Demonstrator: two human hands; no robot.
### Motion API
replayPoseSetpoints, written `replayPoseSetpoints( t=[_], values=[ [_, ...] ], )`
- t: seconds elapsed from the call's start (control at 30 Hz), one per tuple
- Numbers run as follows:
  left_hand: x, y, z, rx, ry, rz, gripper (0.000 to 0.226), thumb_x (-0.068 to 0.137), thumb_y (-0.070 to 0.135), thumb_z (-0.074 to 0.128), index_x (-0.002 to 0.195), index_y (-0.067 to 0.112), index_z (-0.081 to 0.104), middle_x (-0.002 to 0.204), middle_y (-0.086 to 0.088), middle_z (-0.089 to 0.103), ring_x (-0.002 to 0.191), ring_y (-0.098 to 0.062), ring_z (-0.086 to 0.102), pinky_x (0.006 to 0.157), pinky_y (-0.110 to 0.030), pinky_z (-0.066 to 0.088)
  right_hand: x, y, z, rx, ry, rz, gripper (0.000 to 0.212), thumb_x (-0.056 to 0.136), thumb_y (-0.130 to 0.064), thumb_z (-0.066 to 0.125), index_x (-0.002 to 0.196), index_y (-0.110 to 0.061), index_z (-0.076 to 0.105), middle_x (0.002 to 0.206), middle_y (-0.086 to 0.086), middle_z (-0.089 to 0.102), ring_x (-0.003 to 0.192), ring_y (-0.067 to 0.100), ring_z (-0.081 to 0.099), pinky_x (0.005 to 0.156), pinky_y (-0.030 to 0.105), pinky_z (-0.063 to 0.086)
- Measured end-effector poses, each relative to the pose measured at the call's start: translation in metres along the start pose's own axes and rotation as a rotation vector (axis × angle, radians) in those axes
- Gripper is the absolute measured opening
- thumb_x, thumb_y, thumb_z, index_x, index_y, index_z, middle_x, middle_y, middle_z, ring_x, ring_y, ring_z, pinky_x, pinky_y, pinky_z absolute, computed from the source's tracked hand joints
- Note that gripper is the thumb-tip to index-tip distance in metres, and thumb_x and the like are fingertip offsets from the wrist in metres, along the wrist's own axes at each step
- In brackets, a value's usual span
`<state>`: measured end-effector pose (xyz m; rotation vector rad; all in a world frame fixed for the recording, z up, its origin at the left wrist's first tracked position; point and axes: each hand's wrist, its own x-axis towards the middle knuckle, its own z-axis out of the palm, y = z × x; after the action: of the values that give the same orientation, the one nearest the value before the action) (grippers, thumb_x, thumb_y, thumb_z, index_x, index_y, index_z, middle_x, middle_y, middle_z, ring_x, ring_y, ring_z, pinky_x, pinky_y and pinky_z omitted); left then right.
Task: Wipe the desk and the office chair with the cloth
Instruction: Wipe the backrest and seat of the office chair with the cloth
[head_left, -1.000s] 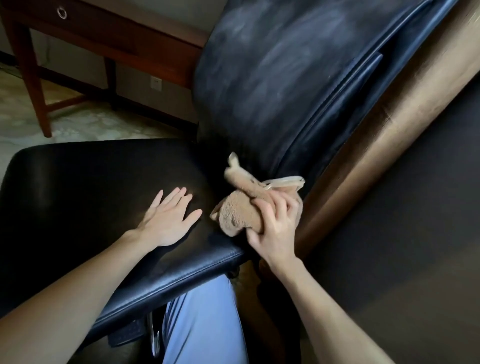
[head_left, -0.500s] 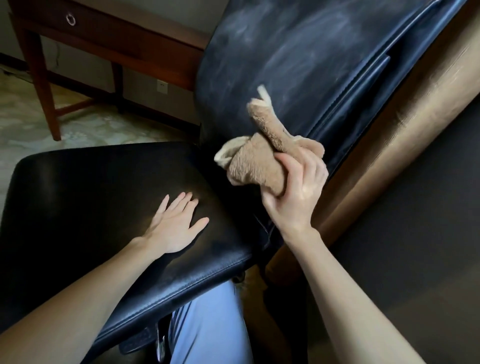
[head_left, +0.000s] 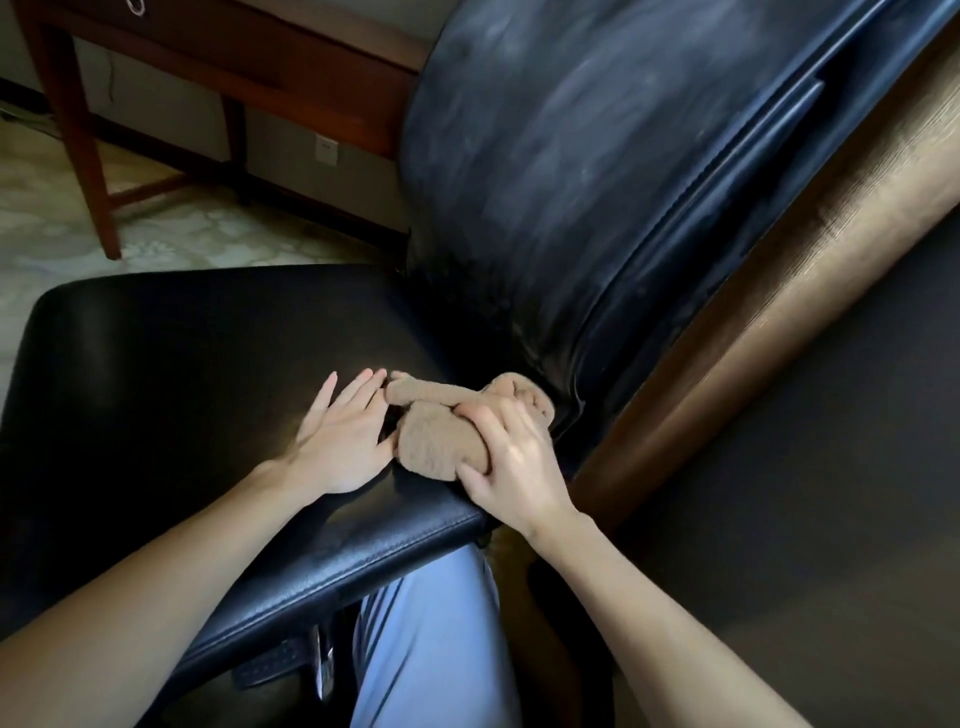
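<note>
Lying on the seat (head_left: 182, 364) of the office chair (head_left: 571, 156), close to the crease at its back right, the cloth (head_left: 436, 441) is clamped by the right hand (head_left: 511, 467), whose fingers are curled over the bunched bulk. Its long axis is laid across the seat, with a loose tail reaching toward the left hand (head_left: 337, 441), which is pressed flat just beside it, fingers straight and nearly together. Most of the seat is seen to lie leftward, so a sweep that way is judged likely, and the right wrist, held low and angled inward, is suited to it.

Fuzzy tan terry cloth (head_left: 441, 441), glossy black leather chair seat (head_left: 208, 353), scuffed backrest (head_left: 571, 156), reddish polished wood desk (head_left: 291, 83)
</note>
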<state>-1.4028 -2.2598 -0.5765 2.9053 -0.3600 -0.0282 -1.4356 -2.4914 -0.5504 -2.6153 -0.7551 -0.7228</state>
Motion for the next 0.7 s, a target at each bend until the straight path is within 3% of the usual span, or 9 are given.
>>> replayPoseSetpoints(
  t=[0.07, 0.13, 0.23, 0.33, 0.43, 0.5, 0.6, 0.7],
  values=[
    [-0.002, -0.001, 0.001, -0.037, 0.013, 0.000, 0.069, 0.108, 0.056, 0.023, 0.166, 0.020, 0.014, 0.175, 0.001, 0.002, 0.160, -0.010, -0.005, 0.128, -0.041, -0.010, 0.002, -0.005, 0.008, 0.081, 0.035, 0.226, 0.049, 0.080, -0.021, 0.066, 0.128, -0.018, 0.060, 0.118, 0.004, 0.063, 0.116, 0.027, 0.055, 0.107, 0.044, 0.044],
    [-0.004, -0.002, 0.000, -0.062, 0.032, 0.000, 0.070, 0.107, 0.059, 0.023, 0.166, 0.022, 0.015, 0.175, 0.002, 0.003, 0.160, -0.009, -0.005, 0.128, -0.040, -0.011, 0.001, -0.001, 0.009, 0.102, 0.044, 0.289, 0.053, 0.082, -0.020, 0.068, 0.134, -0.020, 0.056, 0.123, 0.004, 0.063, 0.122, 0.026, 0.052, 0.109, 0.044, 0.043],
    [-0.003, -0.005, 0.001, -0.062, 0.021, 0.020, 0.070, 0.107, 0.059, 0.025, 0.166, 0.022, 0.016, 0.175, 0.002, 0.003, 0.160, -0.010, -0.005, 0.129, -0.040, -0.010, 0.003, 0.007, 0.006, 0.007, -0.042, 0.190, 0.057, 0.083, -0.022, 0.069, 0.138, -0.013, 0.056, 0.130, 0.013, 0.061, 0.125, 0.035, 0.052, 0.107, 0.055, 0.046],
    [-0.002, -0.004, 0.000, -0.057, 0.025, 0.020, 0.070, 0.107, 0.059, 0.024, 0.165, 0.020, 0.018, 0.175, 0.001, 0.004, 0.160, -0.011, -0.005, 0.129, -0.041, -0.010, 0.024, 0.012, -0.001, -0.186, -0.064, -0.029, 0.053, 0.083, -0.013, 0.074, 0.133, -0.001, 0.063, 0.120, 0.028, 0.061, 0.115, 0.049, 0.059, 0.095, 0.064, 0.051],
    [-0.002, -0.004, 0.002, -0.062, 0.061, 0.034, 0.069, 0.106, 0.060, 0.023, 0.159, 0.017, 0.030, 0.173, -0.002, 0.016, 0.160, -0.013, 0.000, 0.129, -0.043, -0.007, 0.072, 0.007, -0.009, -0.312, 0.090, -0.365, 0.031, 0.090, 0.001, 0.069, 0.120, 0.002, 0.072, 0.107, 0.029, 0.066, 0.109, 0.049, 0.065, 0.108, 0.068, 0.042],
    [-0.002, -0.005, 0.003, -0.078, 0.071, 0.032, 0.070, 0.106, 0.061, 0.023, 0.161, 0.019, 0.028, 0.172, 0.000, 0.018, 0.160, -0.012, 0.001, 0.129, -0.042, -0.008, 0.105, 0.001, -0.011, -0.339, 0.225, -0.496, 0.021, 0.102, -0.002, 0.059, 0.114, -0.002, 0.076, 0.110, 0.025, 0.070, 0.111, 0.043, 0.067, 0.114, 0.064, 0.038],
    [-0.001, -0.008, 0.006, -0.109, 0.072, 0.022, 0.071, 0.105, 0.063, 0.024, 0.164, 0.023, 0.021, 0.174, 0.003, 0.010, 0.160, -0.009, -0.003, 0.128, -0.038, -0.012, 0.133, 0.002, -0.018, -0.404, 0.228, -0.455, 0.028, 0.106, -0.009, 0.047, 0.112, -0.009, 0.074, 0.116, 0.016, 0.070, 0.117, 0.038, 0.062, 0.121, 0.059, 0.029],
    [0.000, -0.009, 0.008, -0.132, 0.076, 0.036, 0.071, 0.105, 0.064, 0.026, 0.164, 0.024, 0.023, 0.174, 0.004, 0.009, 0.160, -0.008, -0.003, 0.128, -0.037, -0.012, 0.112, 0.009, -0.019, -0.505, 0.148, -0.416, 0.019, 0.095, -0.005, 0.052, 0.100, -0.007, 0.070, 0.096, 0.017, 0.066, 0.099, 0.039, 0.061, 0.115, 0.059, 0.035]
  ],
)
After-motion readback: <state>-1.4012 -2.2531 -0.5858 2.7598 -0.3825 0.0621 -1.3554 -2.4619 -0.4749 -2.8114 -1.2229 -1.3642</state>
